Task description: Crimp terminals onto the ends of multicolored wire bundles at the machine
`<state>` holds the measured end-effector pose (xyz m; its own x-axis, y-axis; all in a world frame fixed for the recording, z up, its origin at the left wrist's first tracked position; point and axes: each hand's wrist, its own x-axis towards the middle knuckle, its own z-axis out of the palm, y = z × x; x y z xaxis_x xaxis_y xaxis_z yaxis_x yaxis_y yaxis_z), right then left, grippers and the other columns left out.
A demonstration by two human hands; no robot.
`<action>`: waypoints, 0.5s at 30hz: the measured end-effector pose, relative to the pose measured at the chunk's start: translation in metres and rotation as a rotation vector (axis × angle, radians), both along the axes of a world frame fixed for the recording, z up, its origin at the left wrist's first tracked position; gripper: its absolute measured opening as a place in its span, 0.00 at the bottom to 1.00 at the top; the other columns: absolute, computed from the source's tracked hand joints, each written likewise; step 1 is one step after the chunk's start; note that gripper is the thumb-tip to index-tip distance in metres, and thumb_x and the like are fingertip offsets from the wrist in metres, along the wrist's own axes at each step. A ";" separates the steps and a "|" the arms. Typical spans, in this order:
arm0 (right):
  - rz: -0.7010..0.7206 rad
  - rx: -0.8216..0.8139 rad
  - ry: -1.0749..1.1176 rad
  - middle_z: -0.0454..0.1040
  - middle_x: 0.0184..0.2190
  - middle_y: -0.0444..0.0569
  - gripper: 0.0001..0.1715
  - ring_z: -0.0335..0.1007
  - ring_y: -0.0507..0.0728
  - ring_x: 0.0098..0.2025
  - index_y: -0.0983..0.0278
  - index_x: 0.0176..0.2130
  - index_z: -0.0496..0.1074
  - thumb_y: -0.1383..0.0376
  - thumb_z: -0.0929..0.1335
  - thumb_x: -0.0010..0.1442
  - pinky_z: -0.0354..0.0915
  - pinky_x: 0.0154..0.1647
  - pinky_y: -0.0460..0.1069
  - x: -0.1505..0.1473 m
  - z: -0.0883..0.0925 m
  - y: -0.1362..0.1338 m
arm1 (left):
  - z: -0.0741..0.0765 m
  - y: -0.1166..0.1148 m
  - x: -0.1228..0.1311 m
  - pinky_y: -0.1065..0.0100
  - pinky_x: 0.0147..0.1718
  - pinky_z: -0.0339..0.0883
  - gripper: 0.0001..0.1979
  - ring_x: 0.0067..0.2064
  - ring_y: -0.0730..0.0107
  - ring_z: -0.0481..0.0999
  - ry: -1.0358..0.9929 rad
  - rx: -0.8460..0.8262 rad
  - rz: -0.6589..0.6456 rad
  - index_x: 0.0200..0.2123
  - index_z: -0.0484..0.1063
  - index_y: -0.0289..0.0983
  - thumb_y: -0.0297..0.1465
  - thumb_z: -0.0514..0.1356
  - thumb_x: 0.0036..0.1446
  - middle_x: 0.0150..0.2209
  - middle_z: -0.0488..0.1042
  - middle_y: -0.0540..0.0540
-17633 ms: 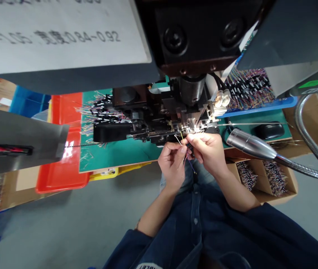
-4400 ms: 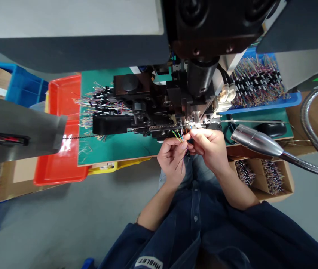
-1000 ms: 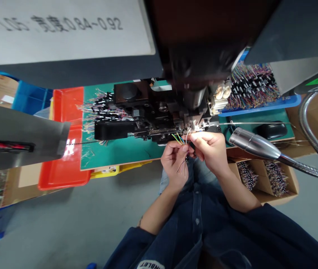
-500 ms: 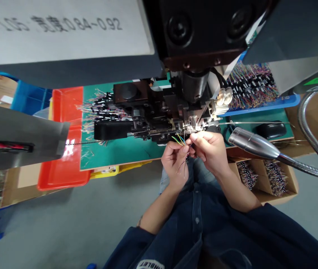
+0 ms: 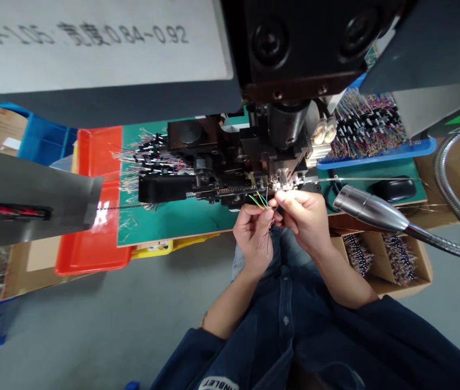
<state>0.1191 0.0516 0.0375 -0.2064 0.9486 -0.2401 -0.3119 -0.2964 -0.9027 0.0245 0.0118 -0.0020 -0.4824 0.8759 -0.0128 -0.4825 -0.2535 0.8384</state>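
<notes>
My left hand (image 5: pixel 252 233) and my right hand (image 5: pixel 301 218) meet just below the jaws of a black wire crimping machine (image 5: pixel 230 162). Both pinch a small bundle of thin coloured wires (image 5: pixel 260 200). Yellow, green and blue wire ends fan out above my left fingers, close to the metal crimp head (image 5: pixel 282 180). Darker wire tails hang down between my hands. A metal terminal strip (image 5: pixel 230 191) runs through the machine at the level of my fingertips. My fingers hide the middle of the bundle.
The machine stands on a green mat (image 5: pixel 165 223), with wire bundles behind it. A blue tray of wires (image 5: pixel 376 154), a red tray (image 5: pixel 92 254), a chrome gooseneck lamp (image 5: pixel 370 208) and a cardboard box of wire bundles (image 5: pixel 380 260) surround it. A grey guard (image 5: pixel 31 184) juts in at left.
The view has shifted slightly. My hands stay at the crimp head, and the coloured wire ends show a little more above my left fingers.
</notes>
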 end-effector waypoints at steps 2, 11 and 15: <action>0.009 0.030 -0.030 0.68 0.15 0.39 0.19 0.63 0.50 0.19 0.60 0.35 0.88 0.49 0.78 0.68 0.63 0.22 0.47 0.001 0.001 0.001 | -0.001 -0.001 0.000 0.76 0.28 0.73 0.14 0.27 0.76 0.78 -0.007 0.009 -0.019 0.36 0.76 0.39 0.39 0.76 0.65 0.29 0.79 0.53; 0.092 0.117 -0.168 0.69 0.17 0.39 0.22 0.56 0.47 0.16 0.62 0.31 0.84 0.50 0.76 0.70 0.57 0.17 0.46 0.007 0.007 0.000 | -0.007 -0.007 0.001 0.72 0.27 0.75 0.14 0.26 0.74 0.77 -0.021 0.007 -0.136 0.35 0.75 0.39 0.38 0.74 0.68 0.27 0.75 0.54; 0.065 0.060 -0.087 0.70 0.18 0.39 0.21 0.56 0.47 0.16 0.61 0.34 0.85 0.48 0.77 0.69 0.56 0.16 0.46 0.007 0.001 0.000 | -0.005 -0.007 0.002 0.71 0.29 0.76 0.14 0.27 0.74 0.77 -0.038 0.007 -0.137 0.36 0.75 0.39 0.38 0.74 0.68 0.28 0.76 0.53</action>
